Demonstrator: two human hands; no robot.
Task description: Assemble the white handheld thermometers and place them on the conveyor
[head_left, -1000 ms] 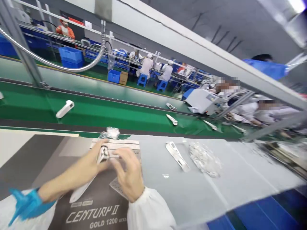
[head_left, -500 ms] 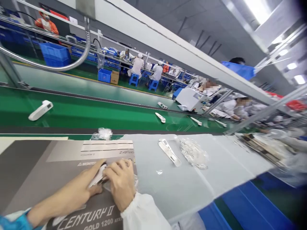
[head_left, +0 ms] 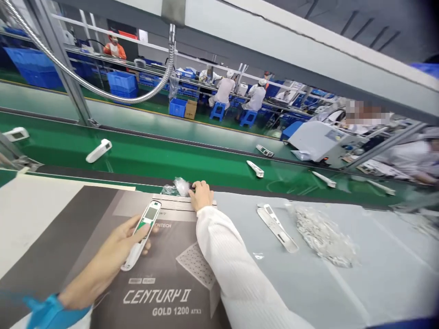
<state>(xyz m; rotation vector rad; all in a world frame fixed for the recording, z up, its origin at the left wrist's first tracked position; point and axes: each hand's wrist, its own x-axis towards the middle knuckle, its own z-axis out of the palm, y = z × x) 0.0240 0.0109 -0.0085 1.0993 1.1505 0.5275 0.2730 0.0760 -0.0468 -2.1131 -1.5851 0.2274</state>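
My left hand (head_left: 132, 237) is closed around a white handheld thermometer (head_left: 152, 211) with its front casing off. The small grey screen and green circuit board show on its upper half. It is tilted above a dark printed cardboard sheet (head_left: 164, 278). My right hand (head_left: 201, 195) reaches to the far edge of the cardboard, beside crumpled clear plastic (head_left: 181, 186). Its fingers are bent, with thumb and index finger close together; what they hold, if anything, is too small to make out.
White casing parts (head_left: 277, 228) and a clear bag of small pale parts (head_left: 325, 235) lie on the grey table sheet (head_left: 308, 292) to the right. A green conveyor belt (head_left: 192, 160) beyond carries several white thermometers (head_left: 99, 151). A metal frame post (head_left: 63, 64) rises at left.
My right hand has left the thermometer and moved forward to the clear plastic. My left hand keeps the thermometer, now turned with screen and board showing. The view has swung right.
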